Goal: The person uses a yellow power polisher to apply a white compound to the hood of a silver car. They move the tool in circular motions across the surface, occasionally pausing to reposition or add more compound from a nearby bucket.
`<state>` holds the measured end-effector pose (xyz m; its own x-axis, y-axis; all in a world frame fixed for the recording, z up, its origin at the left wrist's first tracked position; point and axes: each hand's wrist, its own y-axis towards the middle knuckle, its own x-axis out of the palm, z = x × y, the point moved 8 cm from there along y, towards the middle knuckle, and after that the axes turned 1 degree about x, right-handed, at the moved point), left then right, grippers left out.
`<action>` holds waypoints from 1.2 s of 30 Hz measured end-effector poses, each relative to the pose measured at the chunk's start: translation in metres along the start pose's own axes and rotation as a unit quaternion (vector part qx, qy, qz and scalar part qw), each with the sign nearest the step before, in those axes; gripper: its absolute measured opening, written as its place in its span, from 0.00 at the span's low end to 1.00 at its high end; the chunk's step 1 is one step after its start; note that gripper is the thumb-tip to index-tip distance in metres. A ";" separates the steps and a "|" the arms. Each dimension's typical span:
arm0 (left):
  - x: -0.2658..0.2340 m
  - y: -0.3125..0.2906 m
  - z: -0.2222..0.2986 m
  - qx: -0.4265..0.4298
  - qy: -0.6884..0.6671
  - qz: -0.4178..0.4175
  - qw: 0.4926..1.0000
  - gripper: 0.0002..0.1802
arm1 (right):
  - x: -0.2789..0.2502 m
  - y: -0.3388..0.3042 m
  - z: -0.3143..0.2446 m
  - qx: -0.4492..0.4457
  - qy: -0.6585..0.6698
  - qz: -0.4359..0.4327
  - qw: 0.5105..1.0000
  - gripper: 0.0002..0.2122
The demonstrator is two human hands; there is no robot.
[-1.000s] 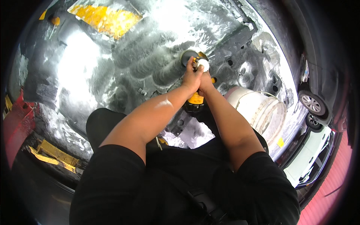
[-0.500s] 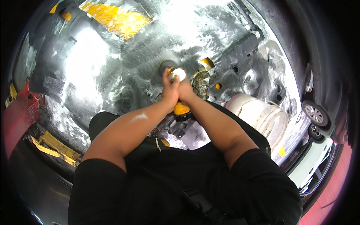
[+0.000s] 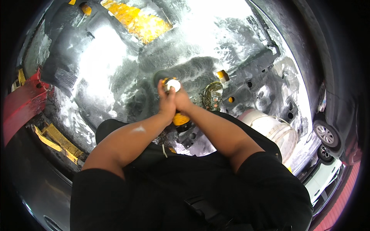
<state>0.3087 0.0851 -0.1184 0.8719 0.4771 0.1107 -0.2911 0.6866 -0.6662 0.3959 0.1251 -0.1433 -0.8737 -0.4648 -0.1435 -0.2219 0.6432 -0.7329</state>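
Both my hands are wrapped round a yellow-and-black power tool (image 3: 180,120) in front of me. My left hand (image 3: 166,103) grips its left side, near the head. Pressed up beside it, my right hand (image 3: 182,101) closes round the right side. At the tool's far end a dark round disc (image 3: 161,76) lies on or just over a large dark grey panel (image 3: 127,98), streaked with white dust; contact cannot be made out. A bright white round spot (image 3: 172,85) shows on top of the tool. My fingers partly cover the grip.
My dusty shoe (image 3: 212,96) rests on the panel, right of the tool. A dirty white bucket (image 3: 269,127) lies at my right. Yellow patches (image 3: 140,21) and holes mark the panel. Left stand a red beam (image 3: 23,104) and yellow brackets (image 3: 56,142); parked cars (image 3: 335,111) are far right.
Both hands and the tool have moved left across the panel, still gripped together. The whole view has shifted, so the panel, shoe and bucket sit further right and lower.
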 end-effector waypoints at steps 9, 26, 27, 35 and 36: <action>0.075 0.060 -0.004 0.023 -0.059 -0.128 0.990 0.43 | -0.076 0.051 0.005 0.006 -0.019 0.104 0.994 0.40; -0.060 0.018 0.049 -0.006 -0.121 0.083 0.989 0.42 | 0.063 0.033 -0.068 -0.052 -0.057 -0.092 0.993 0.39; -0.060 0.019 0.051 -0.015 -0.126 0.076 0.989 0.42 | 0.064 0.033 -0.068 -0.031 -0.063 -0.089 0.994 0.39; 0.056 0.113 0.053 0.048 -0.185 -0.094 0.977 0.43 | -0.060 0.121 -0.072 -0.047 -0.146 0.088 0.984 0.40; 0.076 0.124 0.064 0.038 -0.150 -0.110 0.982 0.45 | -0.081 0.137 -0.072 -0.047 -0.120 0.104 0.986 0.40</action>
<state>0.3130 0.2418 -0.1456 0.7644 0.4458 0.4658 -0.1473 0.8241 -0.5470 0.4048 0.2945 -0.1847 -0.7798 -0.4393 -0.4459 -0.0974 0.7888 -0.6069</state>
